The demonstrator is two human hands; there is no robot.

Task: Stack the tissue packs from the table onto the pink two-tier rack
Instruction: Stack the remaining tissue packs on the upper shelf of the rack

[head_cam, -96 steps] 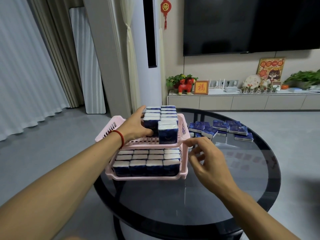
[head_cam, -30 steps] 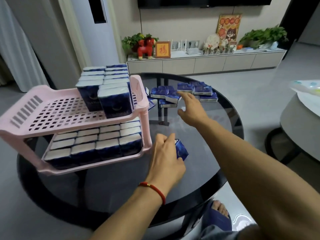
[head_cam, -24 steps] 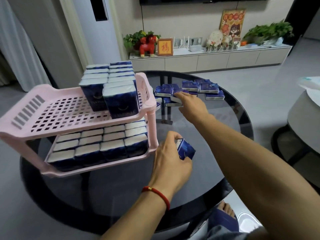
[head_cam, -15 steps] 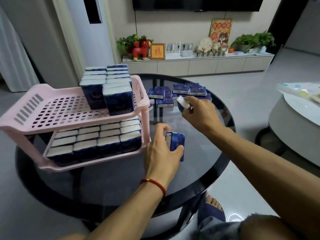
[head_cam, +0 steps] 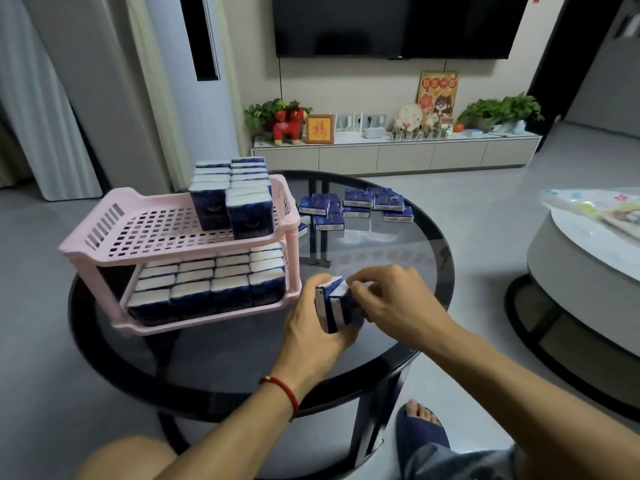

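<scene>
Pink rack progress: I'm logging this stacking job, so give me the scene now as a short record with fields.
lower tier: filled with tissue packs
top tier: two rows of packs at its right end, rest bare
pink rack: on the glass table
left hand: grips two packs side by side
right hand: holds the same pair
loose packs: far side of the table

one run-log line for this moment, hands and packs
left hand: holds two tissue packs | right hand: pinches same packs | pink rack: top part-filled | loose packs: far table side
</scene>
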